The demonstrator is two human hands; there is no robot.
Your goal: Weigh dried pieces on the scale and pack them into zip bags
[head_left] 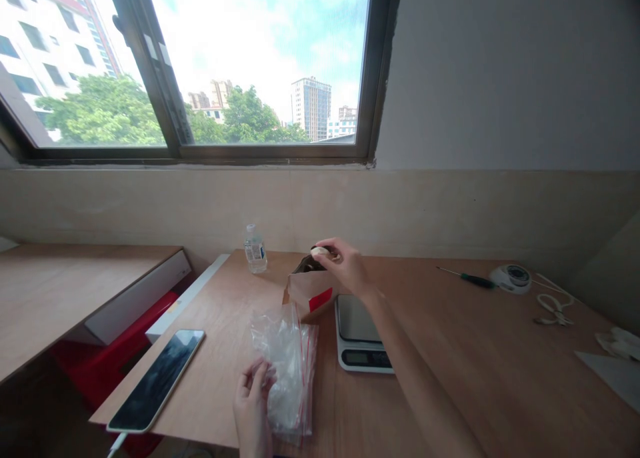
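Phone [157, 380] lies screen-up at lower left of the bench [475, 378]. One small bottle [255, 249] carries an unreadable label. The left hand [253, 405] pinches one clear zip bag [287, 368], bottom centre. The right hand [344, 263] grips a pale, perhaps round item [320, 251] over one cardboard box [310, 290], beside one scale [359, 335].

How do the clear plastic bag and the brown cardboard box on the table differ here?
The plastic bag is see-through and limp, lying flat near the table's front edge; the cardboard box is opaque brown with a red patch, standing open farther back. The left hand pinches the bag's edge; the right hand holds a small pale object over the box. Both sit beside the scale.
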